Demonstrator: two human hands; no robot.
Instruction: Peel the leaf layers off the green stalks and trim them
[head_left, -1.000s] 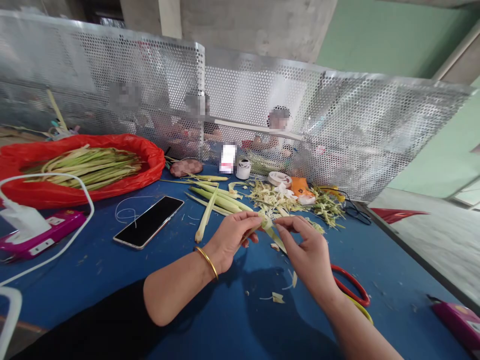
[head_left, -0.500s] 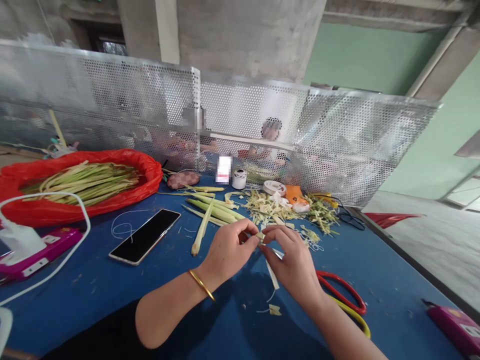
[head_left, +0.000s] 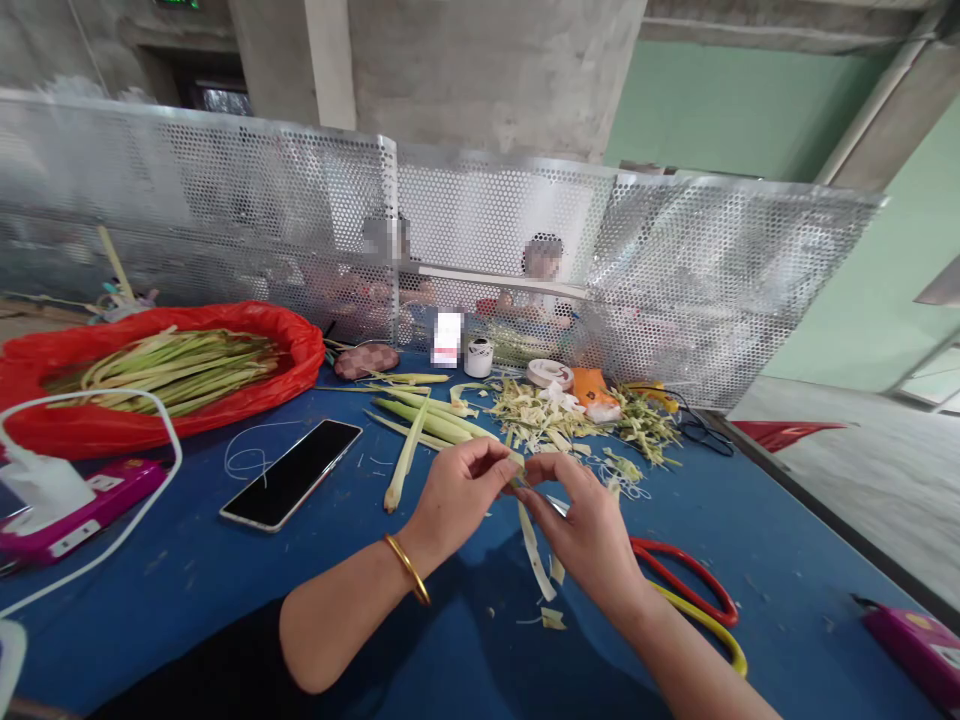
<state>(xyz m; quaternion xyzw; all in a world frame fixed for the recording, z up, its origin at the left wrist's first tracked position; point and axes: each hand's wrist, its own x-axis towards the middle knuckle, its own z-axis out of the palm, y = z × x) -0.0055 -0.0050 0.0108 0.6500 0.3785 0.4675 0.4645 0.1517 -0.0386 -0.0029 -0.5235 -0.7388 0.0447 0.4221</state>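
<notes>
My left hand (head_left: 457,505), with a gold bangle at the wrist, pinches a small pale green leaf piece (head_left: 517,462) between thumb and fingers. Close against it, my right hand (head_left: 592,530) pinches the same piece with thumb and forefinger; its exact shape is mostly hidden. A long pale leaf strip (head_left: 535,555) hangs below the fingertips. Scissors with a red and a yellow handle (head_left: 694,562) lie under my right hand, their blades partly covered. Beyond my hands are several green leaf stalks (head_left: 435,420) and a heap of leaf scraps (head_left: 529,415).
At left, a red plastic bag (head_left: 300,360) holds long green stalks, near a purple power strip (head_left: 124,500) with a white cable. A phone (head_left: 296,475) lies flat. A tape roll (head_left: 550,374) and orange packet (head_left: 592,390) stand before a perforated metal screen (head_left: 495,210), with people behind it.
My fingers have shifted slightly on the leaf piece. The pale strip below now hangs more fully in view. Other things on the table stay in place.
</notes>
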